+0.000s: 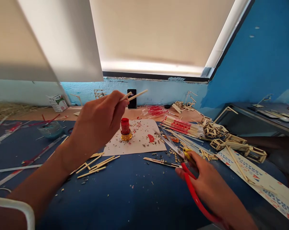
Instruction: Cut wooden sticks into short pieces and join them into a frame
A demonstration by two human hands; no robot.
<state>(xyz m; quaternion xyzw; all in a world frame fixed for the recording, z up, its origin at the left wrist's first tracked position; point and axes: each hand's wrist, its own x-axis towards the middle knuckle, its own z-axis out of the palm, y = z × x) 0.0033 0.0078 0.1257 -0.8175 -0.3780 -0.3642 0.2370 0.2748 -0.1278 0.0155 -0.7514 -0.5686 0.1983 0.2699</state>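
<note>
Two pale sticks (pixel 141 94) are pinched in our left hand (pixel 98 115), which we hold raised over the tabletop (pixel 125 198); its thumb and fingers are clamped together on them, and the stick ends poke out past the fingertips toward the right. In our right hand (pixel 206 179), lower and well apart from the left, we grip the scissors (pixel 180 153), fingers closed about the red and yellow handles. Their blades point up and away from us, toward the right edge of a pale board (pixel 115 148); blur keeps us from telling how far they are spread.

On that board we see a red candle (pixel 125 126) upright in a gold-coloured holder (pixel 126 137), with dark scraps scattered around it and a flat red patch (pixel 151 138) to its right. Loose sticks (pixel 91 172) lie just beside our left forearm. Beyond the scissors, a bundle of red-marked sticks (pixel 180 126) lies near small wooden frames (pixel 211 129), and a printed sheet (pixel 259 174) lies to the right of our right hand. A phone (pixel 133 104) leans at the back wall behind our left hand, and a glass dish (pixel 50 129) stands to the left.
</note>
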